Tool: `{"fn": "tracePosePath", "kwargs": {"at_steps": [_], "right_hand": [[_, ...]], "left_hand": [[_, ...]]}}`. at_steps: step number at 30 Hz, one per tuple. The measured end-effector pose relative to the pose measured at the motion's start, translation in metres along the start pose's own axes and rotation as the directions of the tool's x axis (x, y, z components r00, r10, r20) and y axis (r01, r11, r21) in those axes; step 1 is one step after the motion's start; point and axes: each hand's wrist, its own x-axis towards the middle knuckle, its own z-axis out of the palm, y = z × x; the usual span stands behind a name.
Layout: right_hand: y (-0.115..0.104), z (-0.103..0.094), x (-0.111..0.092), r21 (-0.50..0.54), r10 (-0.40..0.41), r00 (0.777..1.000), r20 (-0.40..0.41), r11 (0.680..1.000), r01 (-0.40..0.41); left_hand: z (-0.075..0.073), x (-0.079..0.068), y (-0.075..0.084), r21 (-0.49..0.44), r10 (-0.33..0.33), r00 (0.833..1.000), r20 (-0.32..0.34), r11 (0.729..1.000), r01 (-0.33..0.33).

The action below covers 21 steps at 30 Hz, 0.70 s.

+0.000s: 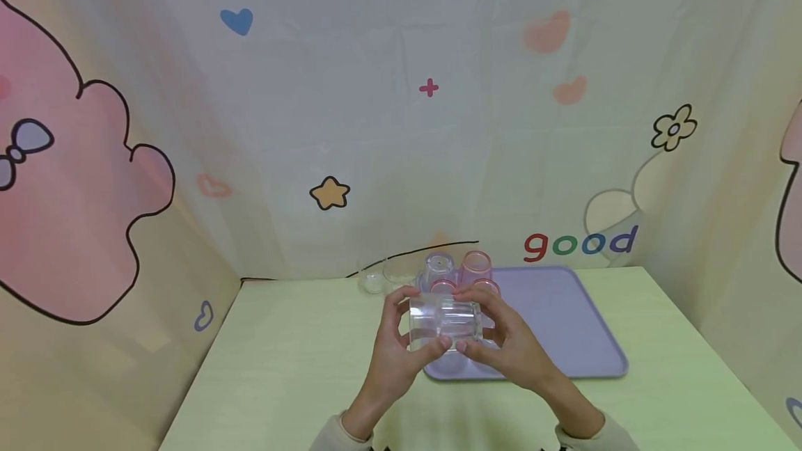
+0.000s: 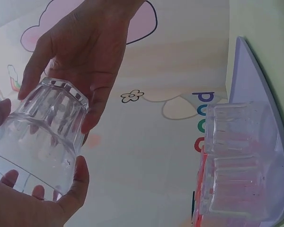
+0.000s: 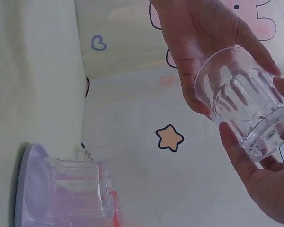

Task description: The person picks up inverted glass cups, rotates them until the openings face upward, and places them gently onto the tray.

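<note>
Left hand [image 1: 395, 360]: fingers curled round the clear glass [image 1: 460, 320], rim end
Right hand [image 1: 516, 350]: fingers gripping its base end
Clear glass: sideways, raised, apparently over the tray [image 1: 551, 319]'s left edge
Other glasses [image 1: 476, 266]: along that edge

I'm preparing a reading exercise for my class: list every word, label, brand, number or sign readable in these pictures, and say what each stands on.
"good": coloured letters on the patterned backdrop.
"+": a small red plus-shaped mark, also on that backdrop.
I can read no text on the clear held glass, the other glasses or the tray.
</note>
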Motion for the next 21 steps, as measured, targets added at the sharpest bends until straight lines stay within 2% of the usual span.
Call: {"fn": "tracePosePath", "kwargs": {"at_steps": [5, 11, 18, 21], "right_hand": [[0.001, -0.002, 0.000, -0.053, -0.002, 1.000, -0.016, 0.999, 0.001], [-0.002, -0.005, 0.002, -0.102, 0.011, 0.999, -0.045, 0.995, -0.015], [-0.003, -0.009, 0.002, -0.142, -0.008, 0.999, -0.047, 0.990, 0.002], [-0.004, -0.013, 0.003, -0.166, -0.007, 0.998, -0.061, 0.986, -0.003]], "left_hand": [[-0.002, 0.001, -0.002, 0.023, -0.005, 0.999, 0.036, 1.000, 0.004], [-0.004, 0.004, -0.004, 0.043, 0.019, 0.997, 0.075, 0.999, -0.023], [-0.011, 0.004, -0.007, 0.110, -0.010, 0.994, 0.110, 0.994, -0.002], [-0.015, 0.003, -0.008, 0.112, 0.011, 0.993, 0.120, 0.993, -0.025]]}}
